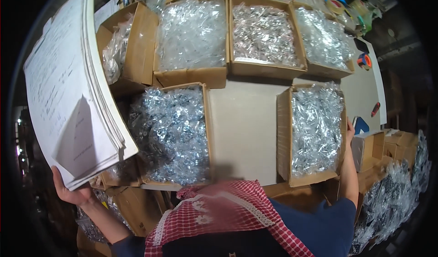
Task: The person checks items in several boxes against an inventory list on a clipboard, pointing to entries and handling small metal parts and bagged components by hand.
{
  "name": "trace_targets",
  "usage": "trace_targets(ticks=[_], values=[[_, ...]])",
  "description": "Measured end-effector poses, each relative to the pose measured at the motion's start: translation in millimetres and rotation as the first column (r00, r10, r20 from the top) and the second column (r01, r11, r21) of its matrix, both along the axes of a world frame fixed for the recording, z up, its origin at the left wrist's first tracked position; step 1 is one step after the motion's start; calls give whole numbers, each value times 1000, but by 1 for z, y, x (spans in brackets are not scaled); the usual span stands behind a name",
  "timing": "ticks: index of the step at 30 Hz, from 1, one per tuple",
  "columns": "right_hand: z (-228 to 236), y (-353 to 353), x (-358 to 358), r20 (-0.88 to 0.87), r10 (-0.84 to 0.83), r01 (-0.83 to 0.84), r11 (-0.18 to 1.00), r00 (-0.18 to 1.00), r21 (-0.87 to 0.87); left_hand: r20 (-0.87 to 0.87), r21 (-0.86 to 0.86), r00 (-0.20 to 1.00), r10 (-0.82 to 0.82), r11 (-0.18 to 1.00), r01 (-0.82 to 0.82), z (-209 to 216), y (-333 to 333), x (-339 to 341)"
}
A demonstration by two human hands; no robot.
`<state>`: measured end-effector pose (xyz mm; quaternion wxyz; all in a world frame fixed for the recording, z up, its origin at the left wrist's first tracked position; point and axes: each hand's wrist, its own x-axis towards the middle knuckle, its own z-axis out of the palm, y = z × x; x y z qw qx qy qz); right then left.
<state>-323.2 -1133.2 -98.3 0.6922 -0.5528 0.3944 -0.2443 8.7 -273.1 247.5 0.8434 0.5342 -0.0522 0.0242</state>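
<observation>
Room: dark around the work area. Table (244, 129): pale, flat, its top showing as a wide gap between the two hands; right edge beyond the right fingers. Back row of cardboard boxes (191, 79): ahead of both hands, filled with clear and silvery plastic packets, bounding the gap at the far side. Left near box (207, 120): cardboard, inward of the left fingers, heaped with bluish-silver packets. Right near box (284, 133): cardboard, full of silvery packets, its outer side against the right fingers. Stack of papers (75, 97): white, handwritten, tilted up above the left fingers, overlapping the left near box. Small carton (369, 149): open, just outside the right forearm. Left hand (73, 193): fingers closed on the stack's lower corner, thumb at its outer edge. Right hand (350, 130): fingers mostly hidden behind the right near box; gripping or merely resting, cannot tell. Tape rolls (364, 61): orange and blue, ahead of the right fingers. Hand tool (375, 109): red and black, to their right.
</observation>
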Motion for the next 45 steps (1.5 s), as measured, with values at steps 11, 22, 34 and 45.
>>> trace_targets(ticks=[11,22,34,45], values=[[42,81,29,91,-97,84,987,991,140,212,-49,963,-166,982,180,-43,26,-2],[105,241,163,247,201,-263,932,948,251,113,-95,924,366,930,-356,-49,70,-1],[84,278,177,101,247,-247,969,964,-13,-13,-3,977,213,977,-213,-61,-1,-33],[129,304,191,-429,80,-423,400,900,-813,33,148,997,-67,987,62,-78,9,-75]])
